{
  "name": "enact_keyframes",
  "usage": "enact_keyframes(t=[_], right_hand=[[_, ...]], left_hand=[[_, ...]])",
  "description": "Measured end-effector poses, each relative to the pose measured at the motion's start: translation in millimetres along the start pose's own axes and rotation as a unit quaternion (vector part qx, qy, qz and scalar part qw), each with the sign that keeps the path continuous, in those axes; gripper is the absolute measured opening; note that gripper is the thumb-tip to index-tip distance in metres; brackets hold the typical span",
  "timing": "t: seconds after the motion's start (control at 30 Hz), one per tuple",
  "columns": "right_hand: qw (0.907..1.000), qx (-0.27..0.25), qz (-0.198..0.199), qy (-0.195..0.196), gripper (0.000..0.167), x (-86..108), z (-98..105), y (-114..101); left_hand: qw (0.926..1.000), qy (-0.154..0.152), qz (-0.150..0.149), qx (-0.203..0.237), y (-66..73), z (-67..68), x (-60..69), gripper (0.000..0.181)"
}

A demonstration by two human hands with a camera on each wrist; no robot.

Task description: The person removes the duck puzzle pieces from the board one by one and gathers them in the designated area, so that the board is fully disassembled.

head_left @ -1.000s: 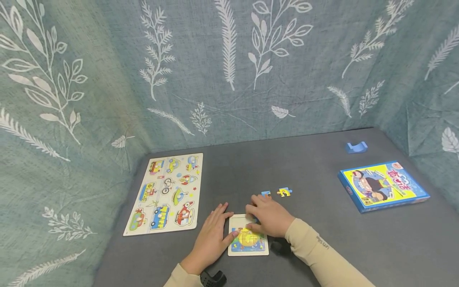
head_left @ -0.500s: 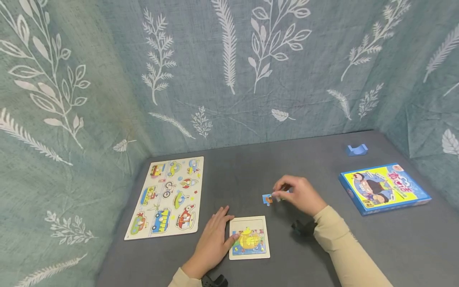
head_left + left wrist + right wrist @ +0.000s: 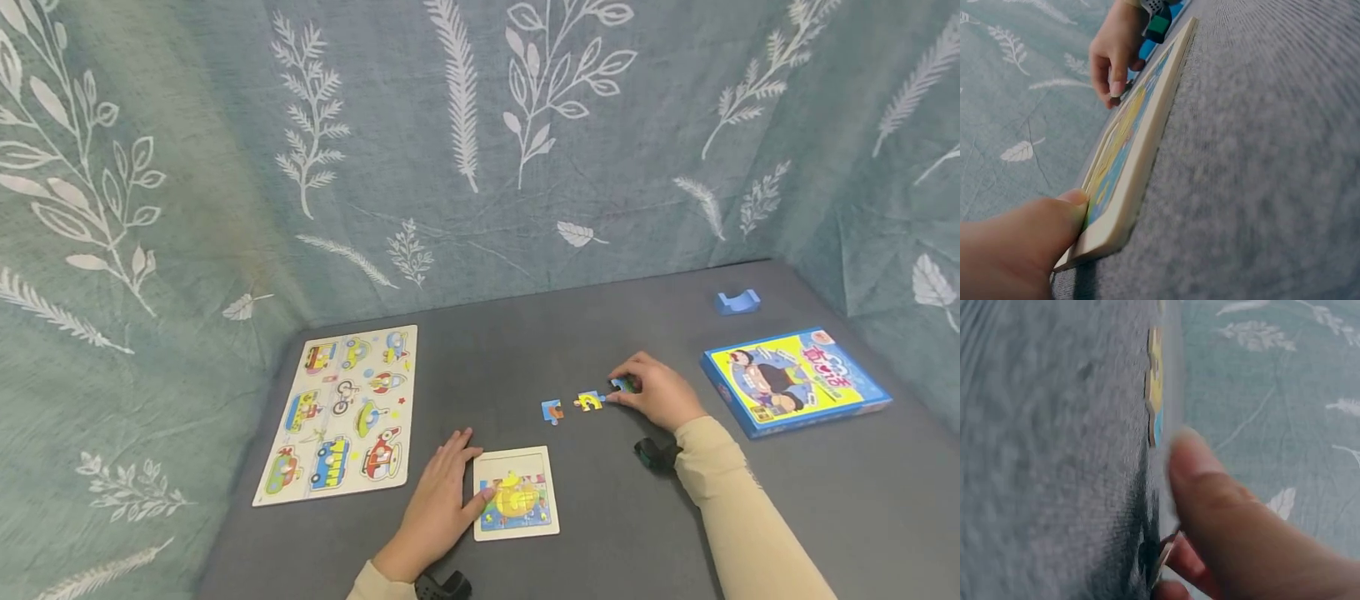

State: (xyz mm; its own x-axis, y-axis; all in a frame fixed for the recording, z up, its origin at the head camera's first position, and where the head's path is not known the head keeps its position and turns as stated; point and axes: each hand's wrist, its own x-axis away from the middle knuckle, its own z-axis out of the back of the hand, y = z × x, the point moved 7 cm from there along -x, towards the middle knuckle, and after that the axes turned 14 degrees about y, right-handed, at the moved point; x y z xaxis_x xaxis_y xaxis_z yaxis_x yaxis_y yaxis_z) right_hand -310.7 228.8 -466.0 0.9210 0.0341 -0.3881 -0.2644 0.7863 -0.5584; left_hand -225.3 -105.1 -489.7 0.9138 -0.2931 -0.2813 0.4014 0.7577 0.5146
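My left hand (image 3: 438, 504) rests along the left edge of a small square wooden jigsaw tray (image 3: 553, 492), its fingers extended and its thumb pressing on the tray. Assembled pieces showing a yellow figure (image 3: 517, 500) fill the tray's lower part; bare wood shows above them. Farther right, my right hand (image 3: 656, 390) holds a dark blue-green jigsaw piece (image 3: 621, 384) at its fingertips, close to the tabletop. In the right wrist view, that piece (image 3: 1163, 561) is tilted against the fingers. Beside it lie a yellow jigsaw piece (image 3: 589, 402) and a blue and orange one (image 3: 552, 411).
A larger wooden peg puzzle board (image 3: 337, 417) with vehicle pictures lies at the left. At the right is a blue and yellow box (image 3: 795, 383), with a blue plastic holder (image 3: 738, 302) behind it. A patterned curtain (image 3: 480, 142) borders the dark table (image 3: 480, 350).
My right hand has moved from over the tray to the right and farther back, past the two loose pieces, carrying a piece. The left hand has stayed on the tray.
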Motion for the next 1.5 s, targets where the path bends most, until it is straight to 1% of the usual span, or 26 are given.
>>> enact_keyframes(t=[0.1,0.2,0.27,0.33,0.5,0.6,0.77,0.93,1.0,1.03,1.1,1.17,1.2,1.23,1.27,1.3,1.33,1.37,1.43,1.47,1.5], right_hand=[[0.9996,-0.011,-0.001,-0.027,0.032,0.0,-4.3,1.9],[0.9983,-0.020,-0.005,-0.055,0.033,1.1,-2.3,5.1],[0.9975,-0.015,-0.009,-0.068,0.032,2.3,0.2,7.3],[0.9973,-0.009,-0.015,-0.071,0.028,2.9,2.2,9.2],[0.9979,0.000,-0.034,-0.055,0.021,2.6,4.8,11.5],[0.9979,0.003,-0.034,-0.056,0.024,2.6,5.4,11.2],[0.9978,0.007,-0.028,-0.060,0.025,4.6,4.5,11.6],[0.9984,0.013,-0.037,-0.040,0.025,4.6,1.6,12.8],[0.9988,0.019,-0.031,-0.031,0.027,4.8,1.8,9.8],[0.9993,0.020,-0.021,-0.022,0.028,3.6,2.8,5.8],[1.0000,0.004,0.000,0.004,0.027,0.7,8.4,-10.8],[0.9979,-0.041,0.027,0.043,0.022,-2.0,14.5,-39.7],[0.9946,-0.074,0.043,0.058,0.017,-2.0,15.7,-58.0],[0.9900,-0.109,0.061,0.065,0.014,-1.1,14.0,-78.1],[0.9854,-0.143,0.074,0.056,0.011,1.4,8.9,-98.6],[0.9812,-0.167,0.090,0.037,0.009,5.3,-0.2,-118.2],[0.9785,-0.179,0.101,0.011,0.008,10.8,-12.3,-135.7],[0.9763,-0.186,0.108,-0.026,0.009,17.4,-26.7,-150.3],[0.9718,-0.177,0.110,-0.110,0.013,34.7,-58.6,-171.3],[0.9696,-0.164,0.109,-0.146,0.016,44.1,-73.4,-177.6],[0.9679,-0.148,0.111,-0.170,0.020,52.4,-86.1,-181.7]], left_hand=[[1.0000,0.003,-0.003,0.002,-1.0,1.8,1.0,0.059],[0.9999,0.005,-0.009,-0.002,-1.9,2.3,1.4,0.062],[0.9999,0.004,-0.015,-0.002,-2.0,2.2,1.8,0.067],[0.9997,-0.001,-0.025,0.006,-1.7,1.4,2.3,0.076],[0.9967,-0.025,-0.076,0.017,2.8,-0.7,4.4,0.108],[0.9947,-0.035,-0.096,0.014,5.0,-1.1,5.1,0.119],[0.9935,-0.044,-0.102,0.025,8.1,-0.6,6.2,0.118],[0.9941,-0.031,-0.101,0.024,9.8,1.4,7.7,0.117],[0.9945,-0.022,-0.101,0.018,9.9,2.0,8.4,0.117],[0.9948,-0.017,-0.099,0.018,10.1,2.2,8.8,0.117],[0.9955,-0.005,-0.094,0.013,10.0,2.6,10.2,0.116],[0.9960,0.003,-0.089,0.009,9.8,3.3,11.8,0.115],[0.9964,0.004,-0.084,0.010,9.6,3.5,12.4,0.115],[0.9967,0.006,-0.080,0.012,9.4,3.8,12.5,0.115],[0.9971,0.004,-0.075,0.014,8.9,3.7,12.4,0.114],[0.9975,0.001,-0.069,0.016,8.1,3.1,12.0,0.114],[0.9979,-0.003,-0.060,0.023,7.3,2.4,11.2,0.112],[0.9983,-0.008,-0.051,0.028,6.3,1.5,10.1,0.110],[0.9984,-0.018,-0.029,0.045,3.9,0.6,8.8,0.104],[0.9983,-0.023,-0.018,0.050,2.3,0.4,9.4,0.099],[0.9982,-0.026,-0.008,0.053,0.9,0.3,10.0,0.096]])
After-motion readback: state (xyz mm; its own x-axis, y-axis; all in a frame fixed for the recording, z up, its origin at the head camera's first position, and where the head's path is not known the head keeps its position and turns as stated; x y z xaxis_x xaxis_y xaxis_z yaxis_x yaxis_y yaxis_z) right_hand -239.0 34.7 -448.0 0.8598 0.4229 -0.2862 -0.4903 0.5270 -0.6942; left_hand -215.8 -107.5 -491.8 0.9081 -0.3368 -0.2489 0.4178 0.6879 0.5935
